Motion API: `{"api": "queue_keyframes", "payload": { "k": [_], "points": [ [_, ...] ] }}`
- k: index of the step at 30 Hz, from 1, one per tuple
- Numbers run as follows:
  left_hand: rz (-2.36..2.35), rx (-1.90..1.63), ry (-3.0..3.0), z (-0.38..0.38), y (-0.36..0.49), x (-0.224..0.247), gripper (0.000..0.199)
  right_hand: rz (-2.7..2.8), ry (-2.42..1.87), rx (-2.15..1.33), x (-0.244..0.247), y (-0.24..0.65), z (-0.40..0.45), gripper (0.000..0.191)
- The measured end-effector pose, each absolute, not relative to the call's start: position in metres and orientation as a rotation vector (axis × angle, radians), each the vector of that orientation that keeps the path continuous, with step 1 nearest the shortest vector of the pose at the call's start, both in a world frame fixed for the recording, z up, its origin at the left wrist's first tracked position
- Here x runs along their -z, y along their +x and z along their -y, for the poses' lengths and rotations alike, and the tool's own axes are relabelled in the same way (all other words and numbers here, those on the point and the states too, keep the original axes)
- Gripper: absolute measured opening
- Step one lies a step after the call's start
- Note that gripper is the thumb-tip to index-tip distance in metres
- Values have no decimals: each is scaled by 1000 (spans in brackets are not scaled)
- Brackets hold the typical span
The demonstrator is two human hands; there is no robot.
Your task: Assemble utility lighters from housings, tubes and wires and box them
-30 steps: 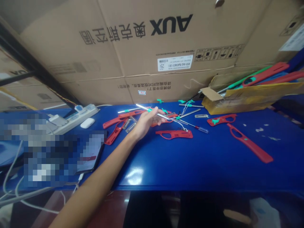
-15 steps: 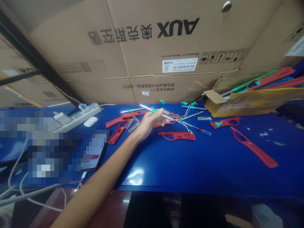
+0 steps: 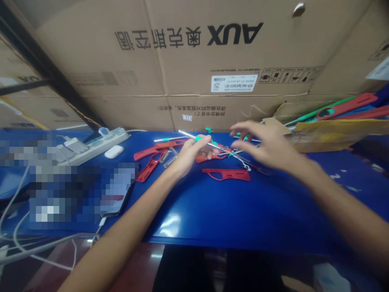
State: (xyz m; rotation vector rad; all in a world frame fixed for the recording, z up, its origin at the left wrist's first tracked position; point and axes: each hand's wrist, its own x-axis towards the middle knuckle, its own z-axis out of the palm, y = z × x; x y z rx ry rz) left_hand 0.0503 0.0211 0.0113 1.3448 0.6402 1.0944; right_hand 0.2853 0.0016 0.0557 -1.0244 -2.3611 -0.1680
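Observation:
My left hand (image 3: pixel 194 153) is closed around a slim metal lighter tube (image 3: pixel 186 134) with a green collar, its bare end pointing up and left. Thin white wire (image 3: pixel 245 166) hangs about the tube's lower right part. My right hand (image 3: pixel 263 144) hovers just right of it, fingers apart and nothing visible between them. Below the hands lies a red lighter handle shell (image 3: pixel 238 174). More red shells (image 3: pixel 148 169) and another metal tube (image 3: pixel 170 139) lie to the left. A small green trigger (image 3: pixel 209 130) rests behind my left hand. My right hand and forearm hide several parts.
A taped carton (image 3: pixel 322 136) of red, green and blue lighters stands at the right. A large cardboard box (image 3: pixel 182 85) walls off the back. Leftward on the blue table (image 3: pixel 194 211) are a power strip (image 3: pixel 91 148), a white earbud case (image 3: pixel 114 151), a phone (image 3: pixel 118 190) and cables.
My right hand has come in from the right over the parts, fingers apart. The left hand keeps hold of the tube in nearly the same place. The view has shifted slightly.

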Motion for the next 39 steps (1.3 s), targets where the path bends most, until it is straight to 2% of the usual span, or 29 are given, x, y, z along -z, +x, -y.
{"api": "queue_keyframes", "payload": {
  "k": [3,8,11,14,15,16,18,19,21,26,32,39],
  "points": [
    [-773,-1092,1419,-23,55,-2,39,2395,-929,176,-25,281,-3,36],
    [-1011,-1134,1475,-23,66,16,48,2280,-986,108,9,281,-1,22],
    [-1193,-1521,1521,-24,66,13,59,2163,-1041,8,7,285,0,18],
    [-1212,-1947,2000,-30,61,-6,63,2151,-1054,-7,4,286,2,18],
    [-1129,-1920,2231,-32,60,-14,57,2165,-1049,16,3,286,3,19],
    [-996,-1728,2490,-35,60,-21,48,2179,-1046,51,3,285,4,20],
    [-726,-1084,2861,-39,62,-30,39,2216,-1071,122,2,282,7,23],
    [-677,-837,2919,-40,63,-32,38,2231,-1103,143,1,280,9,24],
    [-749,-594,2899,-41,64,-30,40,2227,-1168,121,-2,279,12,26],
    [-903,-537,2782,-39,40,-23,26,2180,-1191,-192,-6,280,13,31],
    [-942,-468,2662,-28,-4,-23,28,2307,-1130,-499,-9,285,12,28],
    [-846,-568,2652,-11,-2,-4,26,2324,-1187,-720,-11,287,14,22]
  ]
}}
